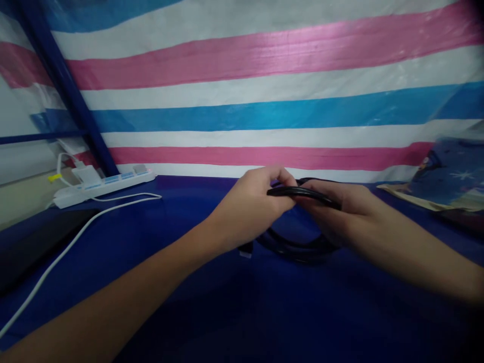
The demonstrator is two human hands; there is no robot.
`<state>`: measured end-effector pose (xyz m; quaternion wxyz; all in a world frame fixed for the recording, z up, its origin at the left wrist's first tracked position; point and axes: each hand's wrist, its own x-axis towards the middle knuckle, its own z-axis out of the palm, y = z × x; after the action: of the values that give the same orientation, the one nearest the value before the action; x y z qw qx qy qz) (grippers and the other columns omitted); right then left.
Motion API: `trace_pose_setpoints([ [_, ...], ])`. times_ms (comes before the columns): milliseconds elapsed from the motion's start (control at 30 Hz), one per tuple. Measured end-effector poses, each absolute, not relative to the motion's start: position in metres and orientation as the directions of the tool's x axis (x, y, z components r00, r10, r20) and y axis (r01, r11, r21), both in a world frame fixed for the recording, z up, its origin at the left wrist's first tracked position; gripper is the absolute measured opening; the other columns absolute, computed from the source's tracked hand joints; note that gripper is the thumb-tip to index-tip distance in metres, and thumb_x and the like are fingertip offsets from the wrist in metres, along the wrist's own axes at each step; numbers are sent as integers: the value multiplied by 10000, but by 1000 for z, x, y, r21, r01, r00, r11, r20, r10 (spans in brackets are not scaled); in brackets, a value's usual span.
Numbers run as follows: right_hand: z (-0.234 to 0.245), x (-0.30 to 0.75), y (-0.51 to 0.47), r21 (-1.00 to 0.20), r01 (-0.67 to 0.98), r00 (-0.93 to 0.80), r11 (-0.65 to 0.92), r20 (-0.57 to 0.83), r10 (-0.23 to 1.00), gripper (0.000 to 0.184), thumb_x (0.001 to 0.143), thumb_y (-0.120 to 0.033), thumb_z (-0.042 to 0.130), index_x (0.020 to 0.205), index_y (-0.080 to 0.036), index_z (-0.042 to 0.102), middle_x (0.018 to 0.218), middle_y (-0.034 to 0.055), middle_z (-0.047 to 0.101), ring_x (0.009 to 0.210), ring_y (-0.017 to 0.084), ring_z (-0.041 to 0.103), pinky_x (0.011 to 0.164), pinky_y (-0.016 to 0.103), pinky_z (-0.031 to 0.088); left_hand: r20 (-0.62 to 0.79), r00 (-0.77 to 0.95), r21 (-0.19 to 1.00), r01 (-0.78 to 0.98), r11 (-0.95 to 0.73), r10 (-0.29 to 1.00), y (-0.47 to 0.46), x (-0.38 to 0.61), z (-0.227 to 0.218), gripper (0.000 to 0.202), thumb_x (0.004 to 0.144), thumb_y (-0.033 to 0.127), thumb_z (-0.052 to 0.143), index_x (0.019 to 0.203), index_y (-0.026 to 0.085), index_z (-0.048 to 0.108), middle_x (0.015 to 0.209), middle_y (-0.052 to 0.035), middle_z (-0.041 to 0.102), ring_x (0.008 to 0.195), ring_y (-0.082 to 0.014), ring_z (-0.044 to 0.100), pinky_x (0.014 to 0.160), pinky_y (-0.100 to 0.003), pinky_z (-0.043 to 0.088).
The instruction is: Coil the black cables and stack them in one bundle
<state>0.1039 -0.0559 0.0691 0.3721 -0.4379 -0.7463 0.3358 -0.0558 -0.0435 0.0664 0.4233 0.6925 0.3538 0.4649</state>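
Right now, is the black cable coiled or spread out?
Coiled: the black cable runs between the left hand and right hand, with round loops below.

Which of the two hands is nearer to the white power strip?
Left. The left hand is to the right of the power strip; the right hand is farther right.

- left grip and right grip both closed around a coiled black cable, over the blue desk
- white power strip at left, white cord near it
- striped plastic sheet behind
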Motion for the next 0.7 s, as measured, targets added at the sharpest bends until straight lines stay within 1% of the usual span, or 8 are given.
trace_pose_setpoints([
  [67,67,101,-59,-884,312,-330,347,241,912,253,778,-429,593,816,-183,637,523,-27,439,424,80,333,359,203,241,314,211,948,-121,-294,926,-46,-56,71,111,752,83,561,790,179,522,445,103,345,316,-4,230,344,-149,145],
  [167,60,95,-61,-942,155,-271,297,249,930,329,750,-498,626,848,-184,638,569,-11,489,484,109,448,421,228,354,194,65,878,-458,-143,979,-42,-62,78,95,871,125,455,792,171,484,426,118,171,314,-23,119,327,-159,109],
  [233,55,92,-59,-951,74,-240,300,275,931,348,736,-521,642,836,-188,635,604,2,523,557,136,518,487,252,420,132,30,808,-582,-90,991,-39,-66,82,161,918,140,391,777,165,464,437,113,121,321,-31,104,324,-157,118],
  [333,50,87,-58,-952,-36,-212,303,303,929,360,732,-552,645,806,-200,623,665,19,568,671,169,576,600,293,479,69,10,738,-674,-44,998,-38,-65,81,184,942,145,353,783,167,442,445,107,110,317,-31,115,327,-144,134],
  [400,48,84,-57,-947,-95,-195,308,321,927,363,732,-566,645,777,-207,610,712,28,591,746,187,592,680,319,494,2,23,717,-697,15,1000,-42,-56,74,153,947,176,365,820,172,450,441,106,143,312,-31,149,336,-135,171],
  [500,43,77,-57,-933,-178,-174,312,342,923,358,741,-564,643,721,-213,577,773,35,608,842,202,593,784,344,486,-50,53,713,-697,73,997,-48,-40,60,92,940,225,404,926,180,483,468,93,310,362,-38,322,408,-133,310],
  [600,41,75,-54,-915,-289,-168,283,339,926,342,790,-514,618,657,-212,527,811,28,600,903,194,576,842,335,468,124,56,802,-594,-67,991,-51,-32,50,98,919,201,423,912,168,514,534,52,458,503,-69,488,563,-191,438],
  [700,46,79,-53,-897,-381,-185,226,313,932,352,866,-441,543,608,-209,486,765,9,569,855,163,566,821,308,474,269,19,903,-353,-245,963,-50,-34,48,41,842,174,538,826,155,571,690,2,588,693,-96,575,675,-210,448],
])
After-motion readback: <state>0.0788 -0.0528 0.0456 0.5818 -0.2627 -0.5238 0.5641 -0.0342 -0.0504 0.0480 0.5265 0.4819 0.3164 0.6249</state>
